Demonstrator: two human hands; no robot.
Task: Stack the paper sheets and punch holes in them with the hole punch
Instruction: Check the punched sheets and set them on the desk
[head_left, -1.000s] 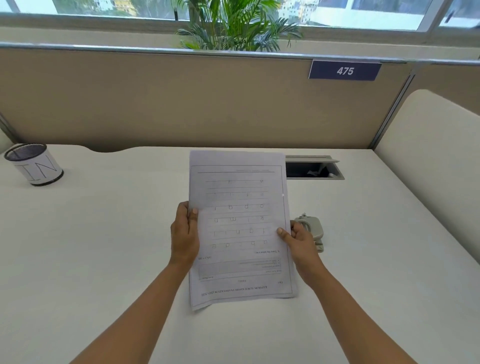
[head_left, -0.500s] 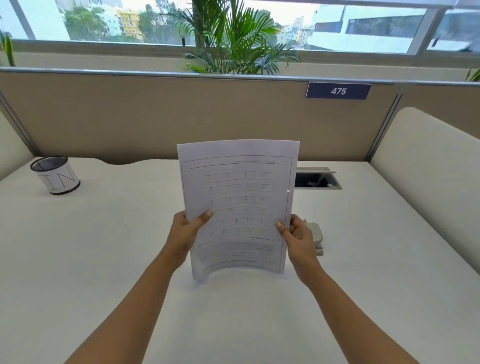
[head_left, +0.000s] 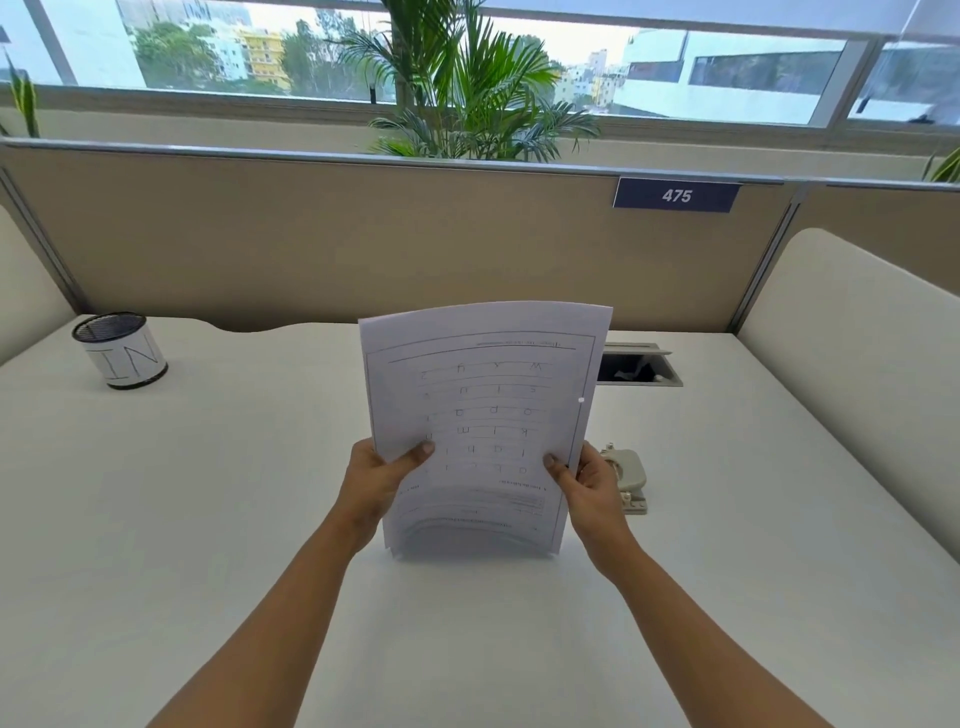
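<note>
Two hands, left (head_left: 375, 477) and right (head_left: 590, 486) | one stack of paper sheets (head_left: 483, 415), sheet count unclear | one hole punch (head_left: 626, 475) | one mesh pen cup (head_left: 121, 349) | one number plate "475" (head_left: 676, 195) | one potted palm (head_left: 467, 83)

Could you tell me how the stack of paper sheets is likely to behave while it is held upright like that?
The paper sheets look floppy: they bow between the left hand and right hand, and the top edge curls. The edges look slightly fanned, so sheets may slip apart if the grip loosens. They seem light, since both hands hold them only at the side edges.
</note>
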